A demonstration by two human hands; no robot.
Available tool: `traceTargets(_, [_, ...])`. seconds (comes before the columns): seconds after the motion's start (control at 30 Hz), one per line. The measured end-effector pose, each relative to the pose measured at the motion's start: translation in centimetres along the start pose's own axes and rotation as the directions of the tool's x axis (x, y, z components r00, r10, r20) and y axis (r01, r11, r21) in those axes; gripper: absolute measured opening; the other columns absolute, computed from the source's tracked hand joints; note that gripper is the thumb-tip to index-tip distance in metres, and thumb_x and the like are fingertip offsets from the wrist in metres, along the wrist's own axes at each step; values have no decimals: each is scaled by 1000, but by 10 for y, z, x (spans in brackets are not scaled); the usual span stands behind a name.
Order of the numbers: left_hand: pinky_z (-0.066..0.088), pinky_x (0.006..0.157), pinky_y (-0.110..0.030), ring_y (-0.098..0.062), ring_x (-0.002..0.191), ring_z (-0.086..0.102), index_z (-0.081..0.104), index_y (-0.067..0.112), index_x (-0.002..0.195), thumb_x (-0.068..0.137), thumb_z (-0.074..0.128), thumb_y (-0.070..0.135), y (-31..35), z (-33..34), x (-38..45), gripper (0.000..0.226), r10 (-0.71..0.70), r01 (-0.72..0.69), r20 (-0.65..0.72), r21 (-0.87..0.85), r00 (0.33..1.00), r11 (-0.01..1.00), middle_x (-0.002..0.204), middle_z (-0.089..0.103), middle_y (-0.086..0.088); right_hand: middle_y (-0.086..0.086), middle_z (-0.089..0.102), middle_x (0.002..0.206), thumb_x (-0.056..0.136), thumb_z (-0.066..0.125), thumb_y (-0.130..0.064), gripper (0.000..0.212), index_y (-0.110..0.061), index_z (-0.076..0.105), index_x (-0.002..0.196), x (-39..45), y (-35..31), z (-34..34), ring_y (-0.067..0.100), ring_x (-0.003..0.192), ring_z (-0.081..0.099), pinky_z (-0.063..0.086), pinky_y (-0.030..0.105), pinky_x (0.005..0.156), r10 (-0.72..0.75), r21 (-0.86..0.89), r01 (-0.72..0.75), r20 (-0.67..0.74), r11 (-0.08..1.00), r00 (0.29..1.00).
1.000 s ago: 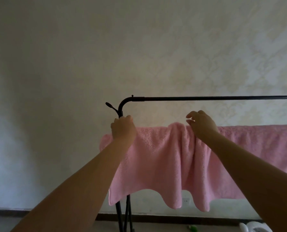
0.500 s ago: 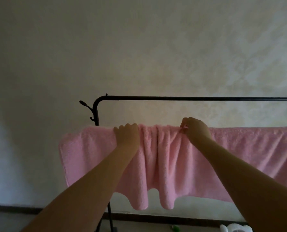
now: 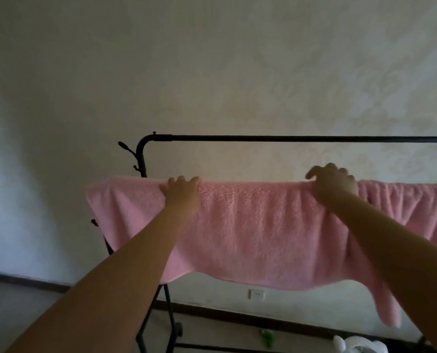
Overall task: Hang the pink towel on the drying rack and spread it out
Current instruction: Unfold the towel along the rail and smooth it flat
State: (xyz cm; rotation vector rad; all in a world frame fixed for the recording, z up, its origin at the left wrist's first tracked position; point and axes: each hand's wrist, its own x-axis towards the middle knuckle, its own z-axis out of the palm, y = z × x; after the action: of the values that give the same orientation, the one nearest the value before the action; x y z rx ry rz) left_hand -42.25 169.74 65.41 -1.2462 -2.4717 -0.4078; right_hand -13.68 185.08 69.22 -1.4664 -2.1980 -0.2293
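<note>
Both our hands were up on the towel's top fold, set well apart. Our left hand lay near the left end with its fingers hooked over the fold, holding that part in place. Our right hand sat further right, fingers curled over the top; whether they pinched the cloth or only pressed on it we could not tell.

We found the towel already hung over a lower bar of the rack, below the black top rail. Between our hands it lay fairly flat. Right of the right hand it was bunched in small pleats, and its bottom hem hung uneven, with one corner drooping lower on the right.

We judged that hanging was done and that we were in the spreading step, about half through. The next move, we thought, called for the left hand to anchor its end while the right slid along the bar to draw out the pleats, gently, so the towel would not slip off.
</note>
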Motion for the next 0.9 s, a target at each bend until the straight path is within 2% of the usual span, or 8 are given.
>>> traceTargets(0.1, [38,95,-48,-32,112,45,45,35,133,99,31,24,-3,-3,2,38,34,-35,46,13,998,999,118,52,-10,1,62,119,92,54,-18,31,-31,65,119,-6,-32,7,24,110,54,47,41,95,-180,241,173,5,955,984])
traceTargets(0.2, [36,99,-51,-33,116,43,39,38,139,100,29,23,-5,-3,2,43,64,-64,83,-8,994,998,125,50,-12,-1,64,116,96,52,-28,26,-28,67,118,-7,-65,16,22,109,56,49,38,94,-287,240,266,57,934,956])
traceTargets(0.37, [34,100,-55,-33,120,41,41,39,135,98,34,26,-15,-5,3,40,60,-61,64,19,996,998,127,48,-11,0,64,93,82,73,-27,10,-22,73,91,6,-82,23,24,94,63,48,30,77,-170,373,134,65,918,983])
traceTargets(0.5, [12,108,-69,-41,139,18,39,36,137,102,25,35,-30,-3,6,38,-73,74,114,-8,991,997,143,36,-17,4,69,98,83,73,-25,6,-21,73,86,14,-68,21,28,93,63,53,36,81,-63,379,39,50,925,997])
traceTargets(0.57, [15,107,-69,-39,139,19,35,36,140,102,23,39,-31,-1,7,40,-48,51,134,-17,990,999,144,36,-17,5,70,98,85,71,-25,6,-20,72,88,15,-59,20,29,94,63,52,35,81,-29,334,18,27,942,999])
traceTargets(0.67, [23,103,-66,-35,130,34,37,36,138,101,21,41,-22,-1,11,41,28,-30,117,13,993,999,136,46,-12,4,71,98,86,70,-27,7,-22,73,90,15,-46,16,28,94,63,51,34,80,-6,269,0,21,963,1000])
traceTargets(0.8, [21,103,-70,-33,120,45,44,34,133,100,21,42,-15,-1,13,41,46,-51,109,41,993,998,126,54,-7,1,72,103,86,67,-18,12,-25,75,91,17,-34,7,22,97,64,50,32,88,-103,264,72,102,962,989])
traceTargets(0.9, [20,104,-68,-32,118,47,46,35,132,98,21,44,-25,-2,21,43,28,-37,119,76,993,996,124,56,-6,-1,71,107,86,70,-23,17,-25,75,102,12,-28,3,16,99,64,44,26,88,-224,336,165,145,927,964])
